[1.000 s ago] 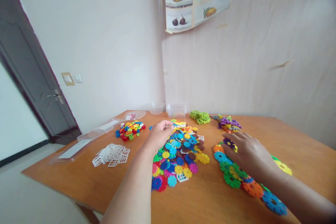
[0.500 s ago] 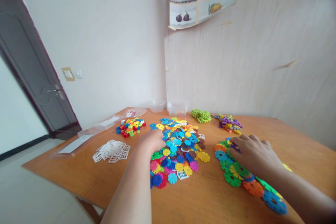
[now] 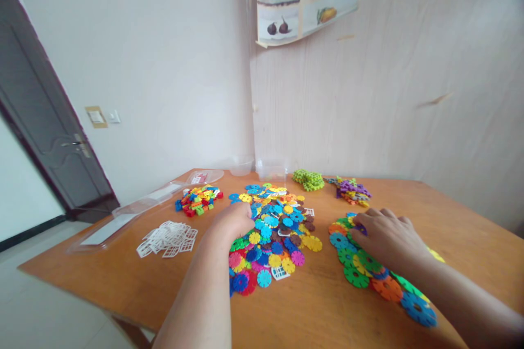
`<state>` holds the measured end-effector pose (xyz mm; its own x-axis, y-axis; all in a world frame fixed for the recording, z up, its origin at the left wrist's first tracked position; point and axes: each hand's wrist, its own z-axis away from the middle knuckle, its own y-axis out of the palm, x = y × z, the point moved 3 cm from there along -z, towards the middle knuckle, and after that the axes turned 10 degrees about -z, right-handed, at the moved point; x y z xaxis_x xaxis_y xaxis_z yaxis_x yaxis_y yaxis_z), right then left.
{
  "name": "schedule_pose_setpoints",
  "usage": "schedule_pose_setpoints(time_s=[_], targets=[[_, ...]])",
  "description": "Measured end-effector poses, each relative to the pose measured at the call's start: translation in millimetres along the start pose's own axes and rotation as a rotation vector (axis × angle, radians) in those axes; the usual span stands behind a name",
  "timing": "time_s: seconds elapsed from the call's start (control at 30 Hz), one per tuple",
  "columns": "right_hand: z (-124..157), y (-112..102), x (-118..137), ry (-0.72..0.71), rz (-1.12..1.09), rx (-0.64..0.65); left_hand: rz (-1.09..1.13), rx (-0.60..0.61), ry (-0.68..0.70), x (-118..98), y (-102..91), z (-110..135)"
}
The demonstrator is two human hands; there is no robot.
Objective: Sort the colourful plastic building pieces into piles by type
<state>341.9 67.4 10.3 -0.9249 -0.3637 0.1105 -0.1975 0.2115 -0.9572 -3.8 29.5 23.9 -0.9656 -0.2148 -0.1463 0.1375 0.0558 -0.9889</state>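
Observation:
My left hand reaches to the left side of a large heap of notched plastic discs in many colours. Its fingers curl down among them; their tips are hidden, and what they hold, if anything, does not show. Over a second group of larger, flower-shaped discs at the right lies my right hand, palm down with bent fingers. A purple disc shows between its thumb and forefinger. Beneath and beside this hand, green, orange, blue and yellow discs overlap.
White lattice pieces lie left of the heap, with colourful building blocks behind. Green interlocking pieces and purple-and-yellow ones sit farther back. Clear tubs stand by the wall, and a flat clear lid lies along the left edge.
The whole view has shifted slightly, so things appear a little farther left. Both hands keep about the same places at their disc piles.

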Motion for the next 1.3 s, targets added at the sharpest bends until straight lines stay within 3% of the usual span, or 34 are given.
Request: schedule_pose_setpoints(time_s=[0.3, 0.63, 0.93, 1.1, 1.2, 1.3], targets=[[-0.8, -4.8, 1.7, 0.014, -0.035, 0.005, -0.011, -0.046, -0.027, -2.3, -8.6, 1.8], [-1.8, -0.2, -0.6, -0.003, -0.110, 0.029, -0.003, -0.152, -0.074, 8.3, -7.3, -4.9], [-2.9, 0.5, -1.7, -0.016, -0.137, 0.023, 0.071, -0.266, -0.105, 3.9, -15.6, -6.6], [-3.1, -1.7, -0.4, -0.032, -0.138, -0.038, 0.285, -0.302, 0.010, -9.0, -9.6, -9.8], [-1.1, -7.1, 6.2, -0.076, -0.190, -0.135, 0.483, -0.268, 0.134, -28.5, -1.0, -9.2], [5.5, -12.4, 22.4, -0.209, -0.312, -0.209, 0.649, -0.196, 0.272, -54.9, 7.2, -2.7]])
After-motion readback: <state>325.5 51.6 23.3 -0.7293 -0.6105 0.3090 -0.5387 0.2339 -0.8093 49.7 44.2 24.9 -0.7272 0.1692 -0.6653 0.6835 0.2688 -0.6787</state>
